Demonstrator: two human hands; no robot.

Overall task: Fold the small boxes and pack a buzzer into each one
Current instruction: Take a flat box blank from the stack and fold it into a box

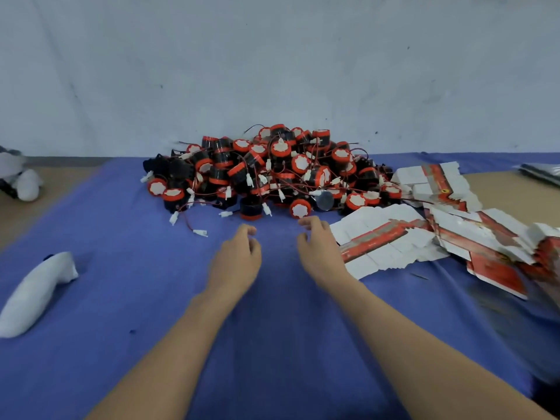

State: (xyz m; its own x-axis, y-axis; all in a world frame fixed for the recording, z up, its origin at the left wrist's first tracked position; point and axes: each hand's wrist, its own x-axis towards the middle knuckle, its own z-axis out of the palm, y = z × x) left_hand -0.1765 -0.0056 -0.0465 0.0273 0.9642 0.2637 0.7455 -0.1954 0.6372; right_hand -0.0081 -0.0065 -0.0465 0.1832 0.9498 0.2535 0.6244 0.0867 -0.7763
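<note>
Against a pale wall (272, 56), a heap of buzzers (272, 174) is sitting on a blue cloth (136, 298). Right of the heap, flat unfolded boxes (394, 237) are lying fanned out. Just in front of the heap, the left hand (239, 262) and right hand (318, 253) are hovering, fingers loosely curled, holding nothing.

A pale grey wall (272, 56), scuffed with dark marks, rises behind the tan surface (509, 192); a blue cloth (121, 298) covers its middle.
</note>
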